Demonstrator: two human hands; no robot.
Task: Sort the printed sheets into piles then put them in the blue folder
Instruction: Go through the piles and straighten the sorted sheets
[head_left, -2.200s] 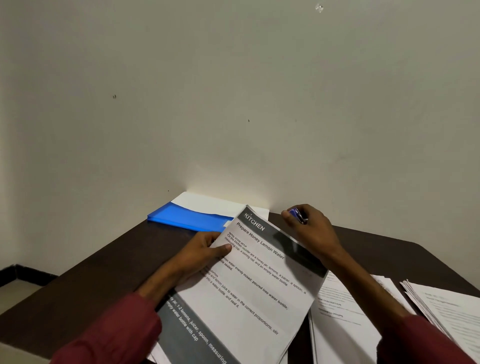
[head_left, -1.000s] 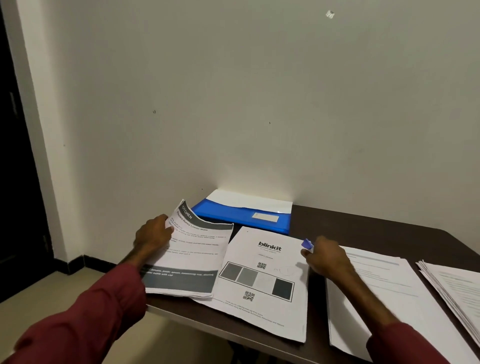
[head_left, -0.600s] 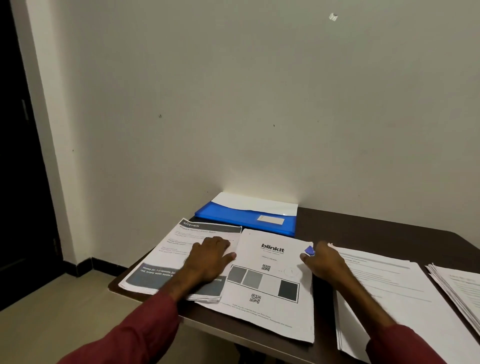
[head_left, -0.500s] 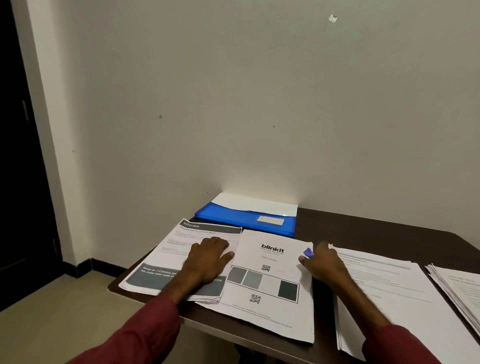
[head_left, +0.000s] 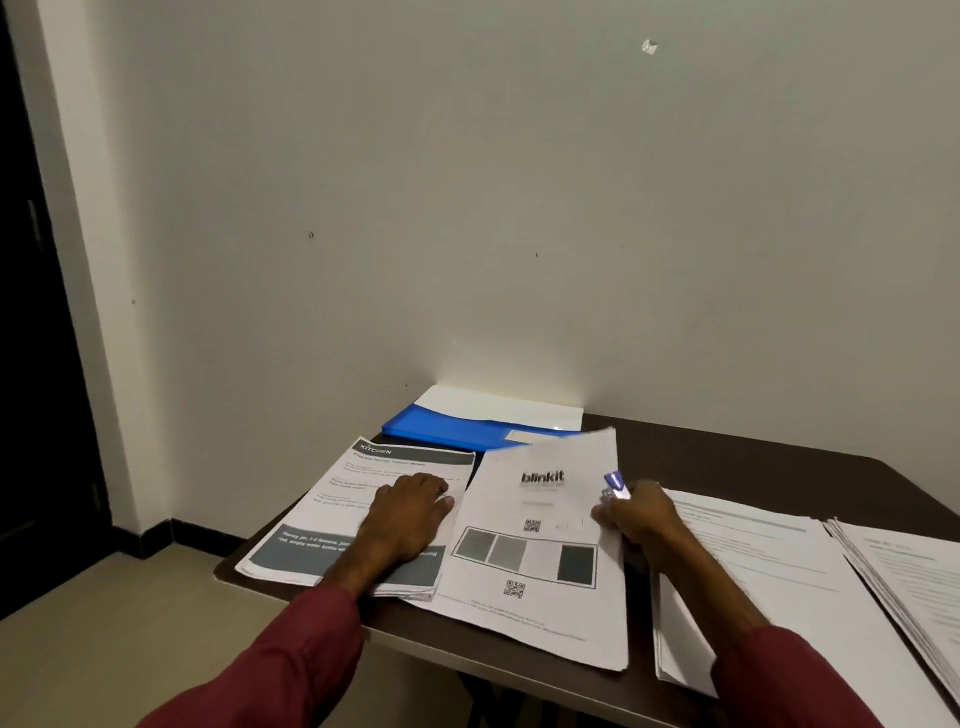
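Head view shows the sorting step under way, with none of the loose sheets in the blue folder (head_left: 441, 427) yet. The left hand (head_left: 410, 519) lies flat, fingers close together, pressing on the kitchen pile (head_left: 353, 488) at the bench's (head_left: 753, 462) near left corner. The right hand (head_left: 641, 522) is curled round a small blue object (head_left: 615, 484) that sticks out above its knuckles, and its fingers sit at the right edge of the blinkit sheet (head_left: 540, 571). That sheet's far end is blurred and looks lifted off what lies beneath, though whether the fingers actually pinch the paper cannot be told. To the right lie a text pile (head_left: 769, 577) and, at the frame edge, a fanned pile (head_left: 914, 571). The folder rests flat against the wall behind the kitchen and blinkit sheets, its long axis running across the bench, with a white sheet (head_left: 498, 408) showing along its far side. The printed sheets lie with their long axes running away from the person, headings at the far end. The kitchen pile is skewed so its top leans right, and its right edge overlaps the blinkit sheet. The next move probably calls for lifting only the top blinkit sheet and carrying it to its matching pile while the left hand keeps the kitchen pile from sliding. With the blue object in the same hand, the grip on thin paper looks awkward.
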